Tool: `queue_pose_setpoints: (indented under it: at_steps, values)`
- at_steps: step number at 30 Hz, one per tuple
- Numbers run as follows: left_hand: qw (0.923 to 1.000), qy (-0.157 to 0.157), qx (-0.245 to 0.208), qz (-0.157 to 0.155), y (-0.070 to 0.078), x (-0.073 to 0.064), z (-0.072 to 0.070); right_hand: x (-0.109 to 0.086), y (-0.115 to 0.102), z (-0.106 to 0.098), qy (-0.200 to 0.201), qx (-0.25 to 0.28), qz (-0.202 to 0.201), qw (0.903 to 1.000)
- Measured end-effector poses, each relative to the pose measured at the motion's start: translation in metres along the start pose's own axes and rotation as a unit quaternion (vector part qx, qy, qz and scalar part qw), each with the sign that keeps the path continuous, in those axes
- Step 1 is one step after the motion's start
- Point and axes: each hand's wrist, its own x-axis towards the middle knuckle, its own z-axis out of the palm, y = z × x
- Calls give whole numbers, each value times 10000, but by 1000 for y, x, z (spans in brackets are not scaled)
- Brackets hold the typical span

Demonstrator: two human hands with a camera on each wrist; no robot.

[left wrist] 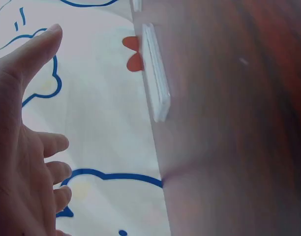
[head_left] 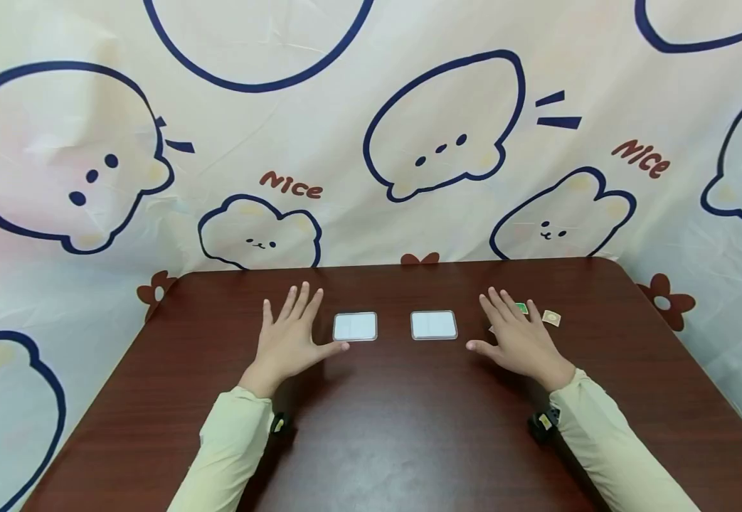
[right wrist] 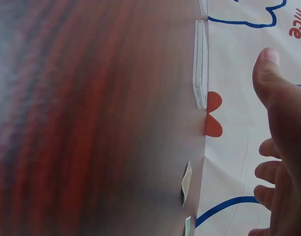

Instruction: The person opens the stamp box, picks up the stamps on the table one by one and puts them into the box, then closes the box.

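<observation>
In the head view, the left hand [head_left: 287,345] and the right hand [head_left: 516,338] are held over the dark brown wooden table [head_left: 377,441], fingers spread, nothing gripped. Between them are set two flat white oblong boxes with clear rims: the left box [head_left: 355,326] and the right box [head_left: 434,325]. By the right fingers, a small green card [head_left: 521,308] and a small cream card [head_left: 551,318] are seen.

In the left wrist view, the left box is not touched.

In the right wrist view, thin cards are seen beyond the right box; loose, high fingers are probably best, so nothing is bumped.
</observation>
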Motion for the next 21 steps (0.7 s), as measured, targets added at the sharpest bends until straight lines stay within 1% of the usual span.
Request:
queue_pose_setpoints:
  at_steps: [6, 12, 17, 21]
  values:
    - [9998, -13, -5, 220, 13, 12, -1, 11, -6, 0, -76, 20, -194, 9998]
    - [9992, -103, 65, 379, 26, 24, 1, 22, -12, 1, -122, -170, -395, 9990]
    - [9986, -231, 46, 465, 37, 34, 2, 28, -17, 3, -136, -276, -572, 9979]
    - [9978, -354, 15, 554, 48, 40, 5, 31, -19, 6, -273, -264, -619, 9974]
